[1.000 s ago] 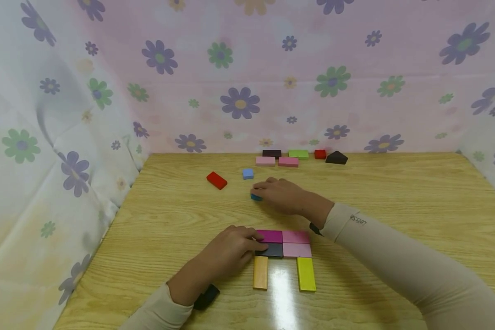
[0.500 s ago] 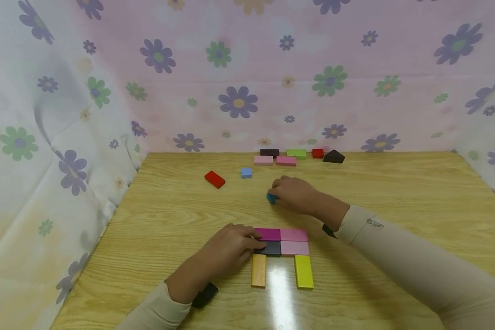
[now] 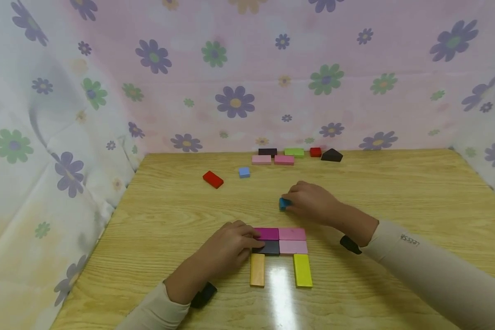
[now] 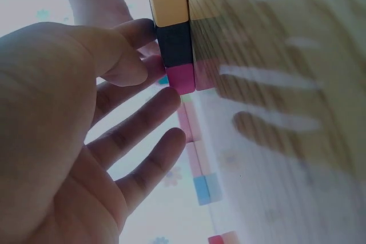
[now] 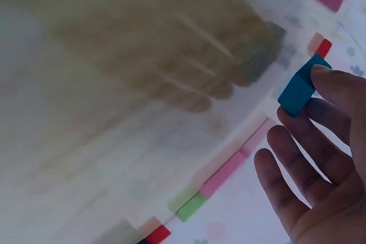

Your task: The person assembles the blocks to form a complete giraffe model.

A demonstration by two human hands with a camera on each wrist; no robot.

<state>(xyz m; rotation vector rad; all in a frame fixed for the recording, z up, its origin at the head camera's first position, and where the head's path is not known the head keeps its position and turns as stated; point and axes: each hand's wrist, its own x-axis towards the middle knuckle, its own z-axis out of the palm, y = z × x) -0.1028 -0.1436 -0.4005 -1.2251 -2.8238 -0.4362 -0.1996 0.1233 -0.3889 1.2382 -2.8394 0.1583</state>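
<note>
Between thumb and fingers, my right hand [image 3: 313, 202] pinches a blue block [image 5: 297, 91]; in the right wrist view it shows tilted above the table. My left hand [image 3: 228, 246] rests its extended fingertips on the left end of a magenta block [image 3: 269, 233] and a black block [image 3: 271, 248]. A pink block [image 3: 292, 234] and a light pink block [image 3: 294, 247] lie against them on the right. Below this group, an orange block [image 3: 257, 270] and a yellow block [image 3: 303, 270] lie lengthwise, apart from each other.
A red block [image 3: 212, 179] and a small light blue block [image 3: 244, 172] lie farther back. Along the rear edge are several more, among them a green block [image 3: 294, 152] and a black triangular block [image 3: 332, 156]. A flowered cloth [image 3: 264, 101] hangs behind the wooden table [image 3: 169, 206].
My right hand has carried the blue block rightward and slightly nearer, and the block has turned. The left hand has kept its place on the blocks.
</note>
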